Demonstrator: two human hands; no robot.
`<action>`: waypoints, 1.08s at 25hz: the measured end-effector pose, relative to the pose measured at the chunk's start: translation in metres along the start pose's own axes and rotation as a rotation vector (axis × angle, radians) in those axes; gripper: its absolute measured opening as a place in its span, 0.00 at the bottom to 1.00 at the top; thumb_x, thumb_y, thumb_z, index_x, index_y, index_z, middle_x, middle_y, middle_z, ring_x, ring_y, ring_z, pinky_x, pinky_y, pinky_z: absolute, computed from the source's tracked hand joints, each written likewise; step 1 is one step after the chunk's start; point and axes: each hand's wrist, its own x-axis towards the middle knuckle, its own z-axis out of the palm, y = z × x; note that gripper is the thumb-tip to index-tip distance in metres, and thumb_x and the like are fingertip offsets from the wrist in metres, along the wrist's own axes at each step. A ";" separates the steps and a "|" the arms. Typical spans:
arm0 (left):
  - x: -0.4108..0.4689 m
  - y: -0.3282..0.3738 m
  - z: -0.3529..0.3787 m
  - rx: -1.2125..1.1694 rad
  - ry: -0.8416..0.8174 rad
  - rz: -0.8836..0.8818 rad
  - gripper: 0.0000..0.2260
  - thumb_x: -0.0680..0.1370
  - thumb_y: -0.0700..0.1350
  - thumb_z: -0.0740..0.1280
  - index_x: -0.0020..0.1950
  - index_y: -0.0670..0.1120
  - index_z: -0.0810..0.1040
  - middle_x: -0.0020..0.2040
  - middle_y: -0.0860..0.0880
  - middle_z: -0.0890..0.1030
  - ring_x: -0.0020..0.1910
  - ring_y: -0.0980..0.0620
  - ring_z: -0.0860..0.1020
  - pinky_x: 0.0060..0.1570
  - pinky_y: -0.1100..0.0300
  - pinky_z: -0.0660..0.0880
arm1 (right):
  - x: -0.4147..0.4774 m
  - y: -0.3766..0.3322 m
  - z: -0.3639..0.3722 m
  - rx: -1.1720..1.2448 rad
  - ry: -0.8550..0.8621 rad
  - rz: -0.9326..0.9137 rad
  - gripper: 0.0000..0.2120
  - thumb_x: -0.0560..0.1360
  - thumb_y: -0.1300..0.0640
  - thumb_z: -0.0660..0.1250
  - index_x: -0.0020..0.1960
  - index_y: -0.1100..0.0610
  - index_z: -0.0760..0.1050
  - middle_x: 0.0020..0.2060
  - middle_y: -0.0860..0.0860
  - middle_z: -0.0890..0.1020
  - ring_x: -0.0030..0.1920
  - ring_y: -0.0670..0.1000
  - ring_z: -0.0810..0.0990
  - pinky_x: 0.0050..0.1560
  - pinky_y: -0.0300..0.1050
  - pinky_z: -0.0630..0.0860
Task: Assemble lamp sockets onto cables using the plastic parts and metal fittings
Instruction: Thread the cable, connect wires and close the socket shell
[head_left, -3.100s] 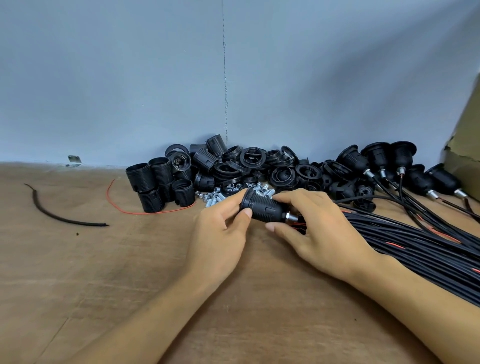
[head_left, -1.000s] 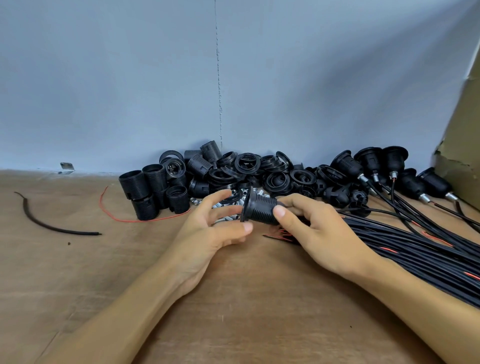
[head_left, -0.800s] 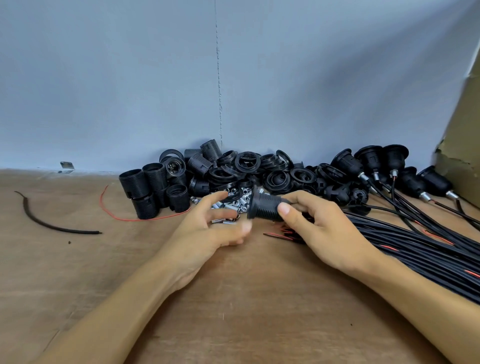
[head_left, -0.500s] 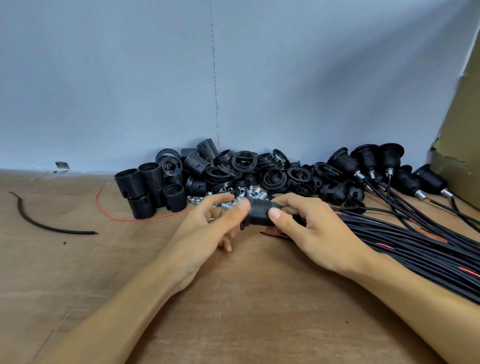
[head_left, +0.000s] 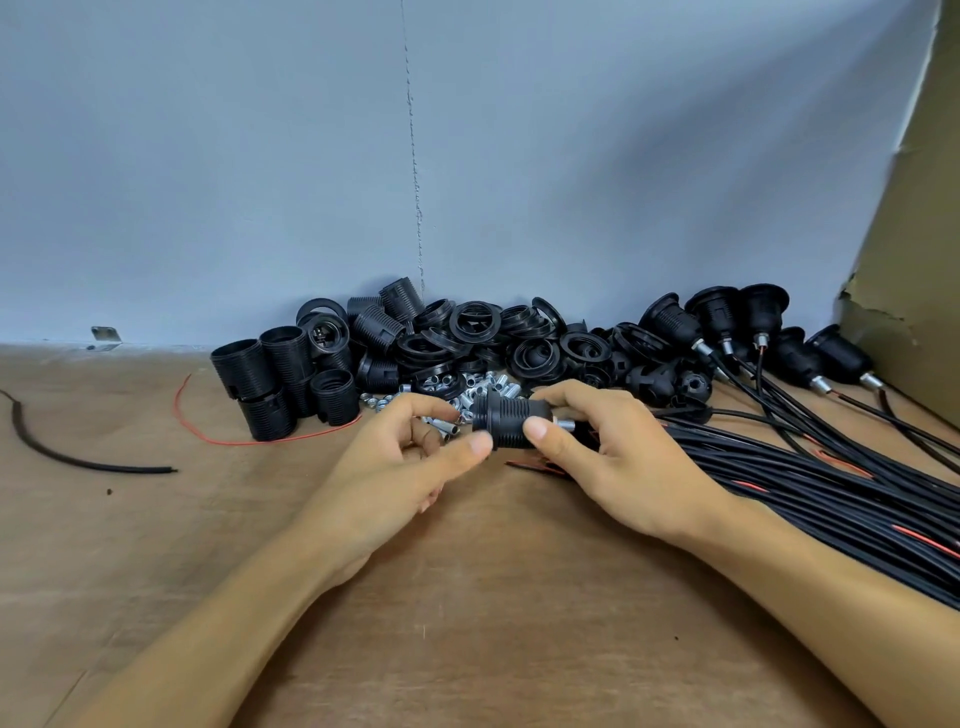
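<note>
While my right hand (head_left: 613, 452) curls round the black socket (head_left: 511, 423) just above the table (head_left: 467, 597), my left hand (head_left: 400, 462) pinches its flanged end between thumb and forefinger. A metal fitting (head_left: 564, 425) pokes from the socket's other end, near the cables (head_left: 831, 493).

A black lamp socket (head_left: 506, 423) lies sideways just above the worktop (head_left: 467, 597). The right hand (head_left: 613, 457) grips its body, thumb on the near side and fingers (head_left: 571, 397) over the top. The left hand (head_left: 405, 467) pinches its flanged left end. A metal fitting (head_left: 565, 425) juts from its right end. Beyond lie loose black plastic parts (head_left: 467, 338) and small metal fittings (head_left: 467, 387). A cable bundle (head_left: 831, 493) runs off right.
</note>
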 end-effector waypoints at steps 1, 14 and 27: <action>0.000 -0.001 0.000 0.054 -0.002 0.006 0.18 0.71 0.44 0.80 0.57 0.50 0.78 0.37 0.52 0.73 0.29 0.57 0.71 0.28 0.66 0.69 | 0.001 -0.001 0.000 0.013 0.019 -0.013 0.15 0.80 0.42 0.61 0.59 0.50 0.79 0.46 0.42 0.85 0.49 0.42 0.80 0.50 0.39 0.74; 0.002 -0.007 -0.001 0.122 -0.025 0.064 0.11 0.75 0.39 0.76 0.47 0.57 0.84 0.33 0.57 0.74 0.30 0.57 0.70 0.31 0.66 0.68 | 0.019 0.007 -0.023 -0.813 0.448 -0.214 0.18 0.79 0.52 0.69 0.64 0.61 0.74 0.53 0.57 0.82 0.53 0.59 0.73 0.50 0.52 0.60; 0.001 -0.008 0.002 0.168 -0.004 0.069 0.10 0.75 0.39 0.75 0.46 0.55 0.85 0.34 0.57 0.75 0.34 0.55 0.71 0.32 0.66 0.69 | 0.023 0.077 -0.084 -0.545 0.589 0.557 0.23 0.81 0.50 0.66 0.67 0.65 0.67 0.63 0.64 0.71 0.64 0.66 0.70 0.56 0.59 0.72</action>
